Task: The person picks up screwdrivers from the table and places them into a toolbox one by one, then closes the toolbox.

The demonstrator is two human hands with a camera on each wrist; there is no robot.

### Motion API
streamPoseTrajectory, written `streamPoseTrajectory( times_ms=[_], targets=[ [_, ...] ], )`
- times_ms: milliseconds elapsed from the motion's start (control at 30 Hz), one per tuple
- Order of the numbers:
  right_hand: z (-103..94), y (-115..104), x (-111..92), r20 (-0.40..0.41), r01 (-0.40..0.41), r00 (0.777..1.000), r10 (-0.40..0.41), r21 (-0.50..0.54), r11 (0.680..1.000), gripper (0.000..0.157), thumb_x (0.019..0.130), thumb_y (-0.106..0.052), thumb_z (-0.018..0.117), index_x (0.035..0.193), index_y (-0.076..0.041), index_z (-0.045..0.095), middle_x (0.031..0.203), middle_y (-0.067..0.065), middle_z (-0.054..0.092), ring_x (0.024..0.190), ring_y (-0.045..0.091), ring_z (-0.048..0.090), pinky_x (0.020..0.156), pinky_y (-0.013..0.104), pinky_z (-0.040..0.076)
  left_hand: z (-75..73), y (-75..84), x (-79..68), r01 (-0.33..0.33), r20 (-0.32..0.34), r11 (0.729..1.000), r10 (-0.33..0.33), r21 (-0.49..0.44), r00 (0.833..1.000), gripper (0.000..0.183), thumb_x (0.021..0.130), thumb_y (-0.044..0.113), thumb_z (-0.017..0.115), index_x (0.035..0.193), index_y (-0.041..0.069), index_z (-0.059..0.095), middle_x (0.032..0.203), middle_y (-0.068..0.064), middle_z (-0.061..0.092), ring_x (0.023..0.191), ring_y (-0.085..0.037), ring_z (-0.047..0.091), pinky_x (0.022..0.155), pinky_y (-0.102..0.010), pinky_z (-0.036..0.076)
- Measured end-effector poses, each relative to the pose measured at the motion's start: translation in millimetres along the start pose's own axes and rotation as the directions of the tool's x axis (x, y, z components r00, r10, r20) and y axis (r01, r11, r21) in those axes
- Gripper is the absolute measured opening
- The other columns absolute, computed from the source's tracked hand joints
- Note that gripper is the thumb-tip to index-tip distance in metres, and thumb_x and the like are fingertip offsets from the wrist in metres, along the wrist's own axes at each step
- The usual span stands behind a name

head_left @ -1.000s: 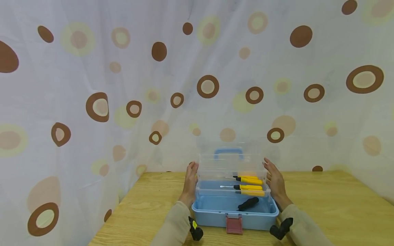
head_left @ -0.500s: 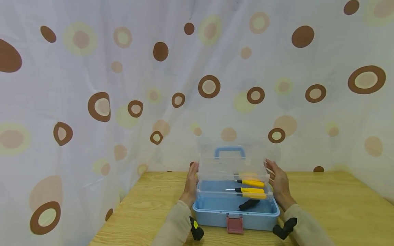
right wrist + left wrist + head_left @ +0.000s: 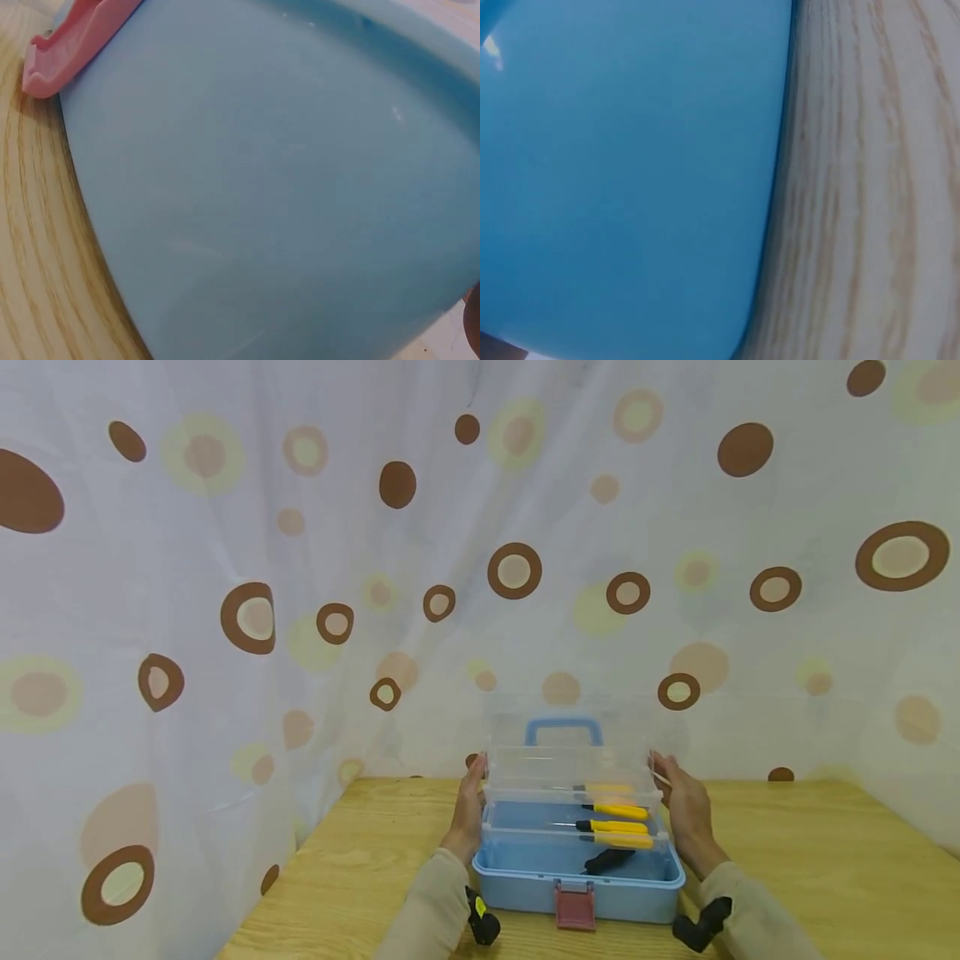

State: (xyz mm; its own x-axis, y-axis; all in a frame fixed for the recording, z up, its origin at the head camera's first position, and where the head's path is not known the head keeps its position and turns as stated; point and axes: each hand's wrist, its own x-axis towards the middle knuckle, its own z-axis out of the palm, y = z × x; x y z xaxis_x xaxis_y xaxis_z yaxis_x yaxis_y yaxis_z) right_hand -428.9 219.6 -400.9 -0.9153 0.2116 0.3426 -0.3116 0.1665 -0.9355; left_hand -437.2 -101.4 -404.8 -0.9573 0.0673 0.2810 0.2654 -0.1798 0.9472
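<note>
A light blue toolbox (image 3: pixel 517 893) stands with its clear lid (image 3: pixel 517 725) raised at the back. Clear tiered trays (image 3: pixel 517 837) hang over the base and carry several yellow-handled screwdrivers (image 3: pixel 618 827). Below them, in the base, lies a black-handled screwdriver (image 3: pixel 609 860), partly covered by the lower tray. My left hand (image 3: pixel 467 810) touches the left side of the trays and lid with fingers pointing up. At the right side, my right hand (image 3: pixel 692 814) has its fingers lightly bent against the clear plastic. Both wrist views show mostly the blue wall (image 3: pixel 630 172) of the base.
A red latch (image 3: pixel 576 910) hangs down at the box's front. A blue carry handle (image 3: pixel 564 723) sits on the lid. The box stands on a wooden table (image 3: pixel 360 860), and a dotted curtain (image 3: pixel 450 510) hangs behind it.
The trays with the yellow screwdrivers have come down and forward, covering more of the black-handled screwdriver. Both hands have stayed at the sides of the box. The head view has shifted slightly.
</note>
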Motion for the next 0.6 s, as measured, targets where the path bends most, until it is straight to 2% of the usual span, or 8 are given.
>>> streamPoseTrajectory(
  times_ms=[67,200,333,400,467,600],
  targets=[
    [-1.7,0,0,-0.004,0.020,1.000,-0.021,-0.020,1.000,0.075,0.108,-0.062,0.027,0.156,-0.007,0.046,0.154,0.017,0.048,0.139,0.036,0.047,0.114,0.058,0.032,1.2,0.8,0.6,-0.009,-0.016,1.000,0.009,-0.014,1.000,0.070,0.108,0.057,0.034,0.163,0.014,0.033,0.145,-0.015,0.047,0.123,-0.034,0.057,0.091,-0.043,0.051],
    [-5.5,-2,-1,-0.002,0.054,0.999,-0.054,-0.039,0.998,0.074,0.109,-0.060,0.027,0.155,-0.006,0.047,0.152,0.018,0.050,0.137,0.036,0.049,0.114,0.056,0.034,3.7,1.4,1.6,-0.048,-0.074,0.999,0.047,-0.009,0.996,0.063,0.110,0.051,0.035,0.157,0.009,0.045,0.128,-0.014,0.050,0.114,-0.030,0.059,0.089,-0.039,0.048],
    [-9.1,-4,-4,0.021,0.066,0.998,-0.065,-0.047,0.997,0.076,0.109,-0.062,0.026,0.156,-0.006,0.045,0.153,0.018,0.049,0.137,0.036,0.049,0.113,0.055,0.035,4.9,1.0,1.8,-0.070,-0.119,0.998,0.070,0.006,0.990,0.062,0.110,0.049,0.036,0.155,0.007,0.047,0.126,-0.013,0.052,0.124,-0.036,0.055,0.099,-0.047,0.043],
    [-10.4,-3,-6,0.035,0.079,0.996,-0.077,-0.058,0.995,0.076,0.109,-0.061,0.024,0.156,-0.006,0.045,0.152,0.018,0.050,0.137,0.036,0.049,0.112,0.048,0.039,4.7,1.0,0.3,-0.078,-0.132,0.997,0.079,0.019,0.988,0.063,0.110,0.049,0.036,0.155,0.006,0.047,0.128,-0.015,0.053,0.132,-0.040,0.050,0.107,-0.055,0.036],
    [-11.4,-3,-8,0.046,0.100,0.994,-0.097,-0.075,0.992,0.075,0.110,-0.059,0.022,0.156,-0.005,0.046,0.150,0.018,0.051,0.136,0.036,0.050,0.108,0.035,0.044,3.8,1.0,-2.0,-0.081,-0.142,0.996,0.085,0.033,0.986,0.064,0.110,0.050,0.037,0.156,0.005,0.046,0.132,-0.016,0.054,0.138,-0.042,0.045,0.113,-0.060,0.028],
    [-12.9,-2,-11,0.065,0.137,0.989,-0.132,-0.085,0.987,0.074,0.111,-0.056,0.021,0.154,-0.001,0.047,0.147,0.018,0.054,0.135,0.035,0.052,0.096,0.014,0.043,1.1,1.8,-6.5,-0.105,-0.142,0.991,0.116,0.082,0.983,0.063,0.111,0.046,0.039,0.155,0.000,0.045,0.145,-0.019,0.052,0.141,-0.041,0.040,0.118,-0.059,0.022]
  ],
)
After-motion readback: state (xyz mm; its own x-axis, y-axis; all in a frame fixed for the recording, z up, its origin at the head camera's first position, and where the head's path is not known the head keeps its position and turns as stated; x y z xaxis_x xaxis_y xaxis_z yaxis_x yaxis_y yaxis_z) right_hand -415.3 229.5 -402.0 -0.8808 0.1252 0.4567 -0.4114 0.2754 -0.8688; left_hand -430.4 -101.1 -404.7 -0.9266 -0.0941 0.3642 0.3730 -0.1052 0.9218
